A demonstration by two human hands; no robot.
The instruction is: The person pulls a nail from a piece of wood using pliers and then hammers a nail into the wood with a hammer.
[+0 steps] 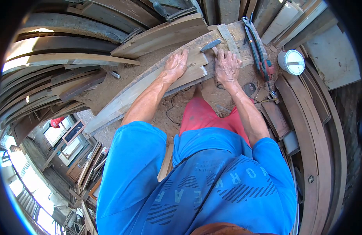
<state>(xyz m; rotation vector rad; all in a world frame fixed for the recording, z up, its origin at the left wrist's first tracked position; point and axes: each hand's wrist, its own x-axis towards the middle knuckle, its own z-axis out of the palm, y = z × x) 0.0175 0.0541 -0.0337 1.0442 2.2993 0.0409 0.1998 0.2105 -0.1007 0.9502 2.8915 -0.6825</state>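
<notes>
Two long wooden boards lie side by side on a dusty bench, the upper board (196, 59) and the lower board (192, 75), their pale ends near the middle. My left hand (176, 64) rests on the upper board with its fingers bent over the far edge; whether it grips the board is hard to tell. My right hand (227, 65) is closed round the handle of a hammer (210, 45), whose dark metal head lies just beyond the board ends. Most of the handle is hidden by the fingers.
Right of my right hand lie long-handled pincers (256, 47) and a red and black power tool (266, 68). A white bucket (293, 62) stands further right. A flat wooden strip (228, 38) lies beyond the hammer. Stacked planks (67, 43) fill the left; curved planks line the right.
</notes>
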